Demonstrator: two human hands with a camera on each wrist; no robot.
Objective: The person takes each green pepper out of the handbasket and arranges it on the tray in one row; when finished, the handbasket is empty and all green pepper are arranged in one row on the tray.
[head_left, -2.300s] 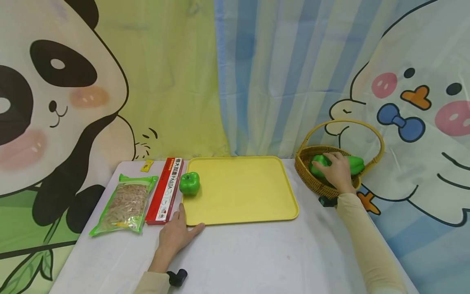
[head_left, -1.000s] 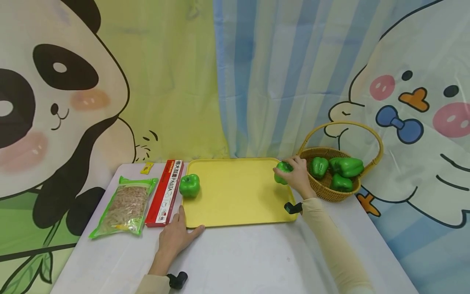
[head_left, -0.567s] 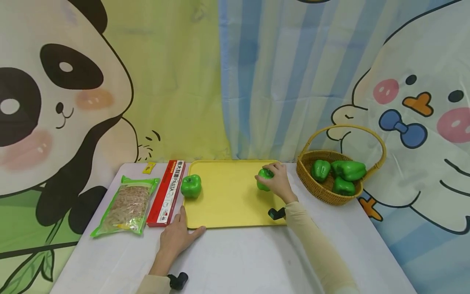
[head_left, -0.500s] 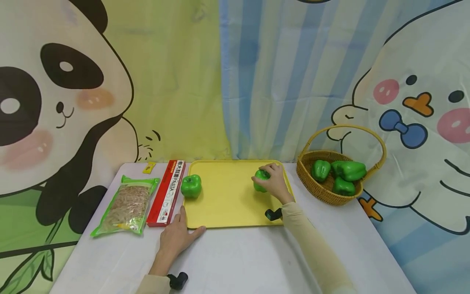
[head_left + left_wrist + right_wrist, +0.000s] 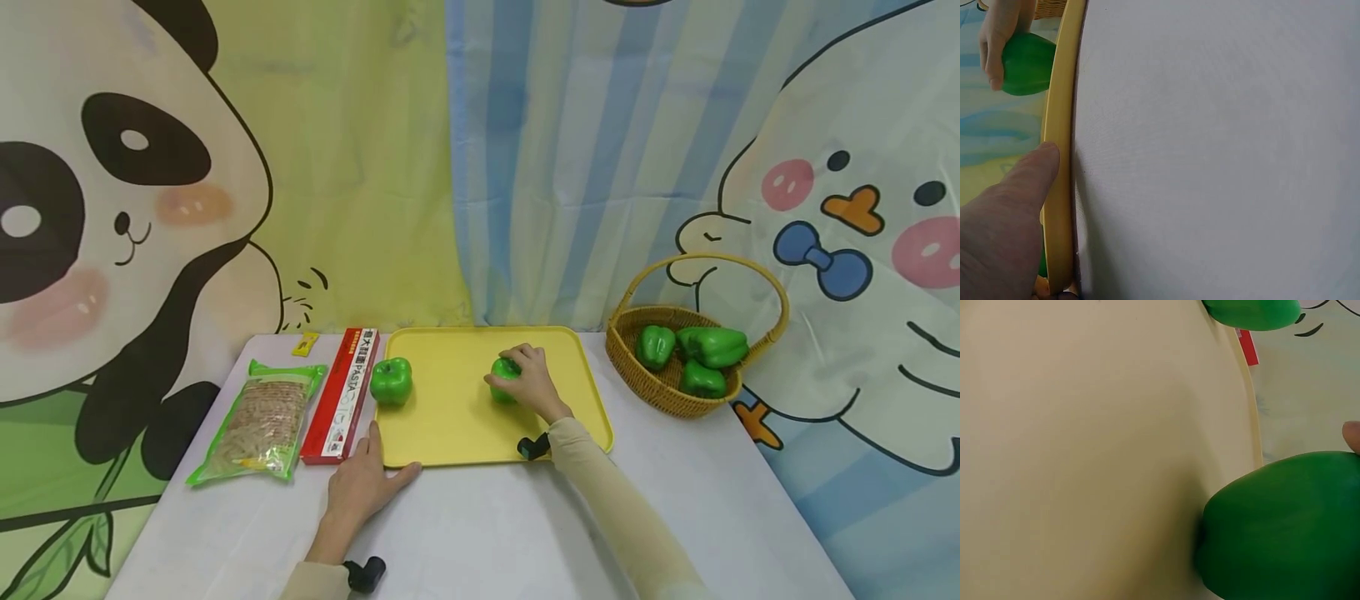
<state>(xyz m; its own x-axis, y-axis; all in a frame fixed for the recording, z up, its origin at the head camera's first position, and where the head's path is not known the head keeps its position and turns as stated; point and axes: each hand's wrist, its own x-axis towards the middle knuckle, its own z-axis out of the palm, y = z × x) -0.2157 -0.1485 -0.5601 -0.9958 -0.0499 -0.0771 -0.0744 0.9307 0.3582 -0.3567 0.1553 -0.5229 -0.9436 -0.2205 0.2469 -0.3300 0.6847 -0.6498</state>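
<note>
The person's right hand [image 5: 528,382] has its fingers and thumb clamped around a green pepper [image 5: 501,367] over the middle of the yellow tray [image 5: 442,425]; I can't tell whether it touches the surface. The left hand [image 5: 362,486] lies at the tray's near left corner, thumb and fingers spread apart, thumb against the rim. A second pepper [image 5: 391,382] sits by the tray's left edge. Just beside that edge on the desk [image 5: 480,533] are a red pasta box [image 5: 341,400] and then a noodle bag [image 5: 258,417]. Over to the right, a wicker basket [image 5: 636,385] holds three more peppers [image 5: 714,347].
</note>
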